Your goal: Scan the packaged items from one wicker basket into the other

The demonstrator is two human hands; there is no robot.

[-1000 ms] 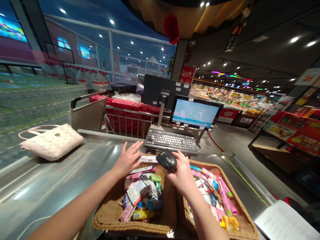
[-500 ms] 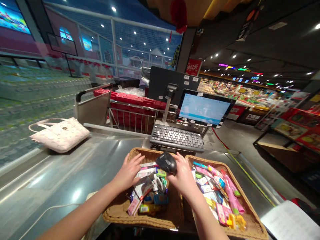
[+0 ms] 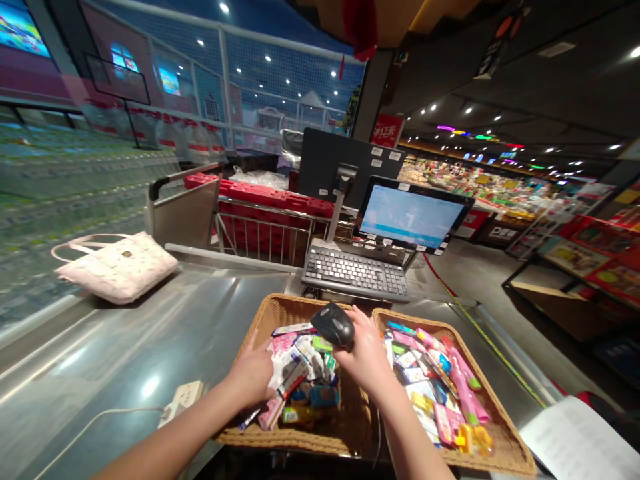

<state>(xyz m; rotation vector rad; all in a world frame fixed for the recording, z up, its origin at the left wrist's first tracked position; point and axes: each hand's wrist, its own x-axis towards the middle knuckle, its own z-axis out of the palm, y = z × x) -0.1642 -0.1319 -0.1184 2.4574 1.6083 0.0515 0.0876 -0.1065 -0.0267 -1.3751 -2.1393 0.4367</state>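
My right hand (image 3: 365, 350) is wrapped around a black handheld barcode scanner (image 3: 333, 325), held above the right side of the left wicker basket (image 3: 300, 437). A thin cable hangs below that hand. My left hand (image 3: 253, 375) is over the left side of the same basket, fingers apart and touching or just above the small packets (image 3: 295, 377) heaped there. Its fingertips partly cover some packets, and no item shows in its grasp. In the right wicker basket (image 3: 505, 427) lie more small packets and a pink plastic toy (image 3: 465, 393).
Behind the baskets are a black keyboard (image 3: 355, 272) and a lit monitor (image 3: 413, 217). A pale handbag (image 3: 117, 267) rests on the metal counter (image 3: 210, 320). A power strip (image 3: 183, 400) with a white cord is at lower left, and a paper sheet (image 3: 580, 440) at lower right.
My left hand has moved down and slightly left, deeper over the packets, its fingers less spread. Some packets have shifted. My right hand still holds the barcode scanner in nearly the same place.
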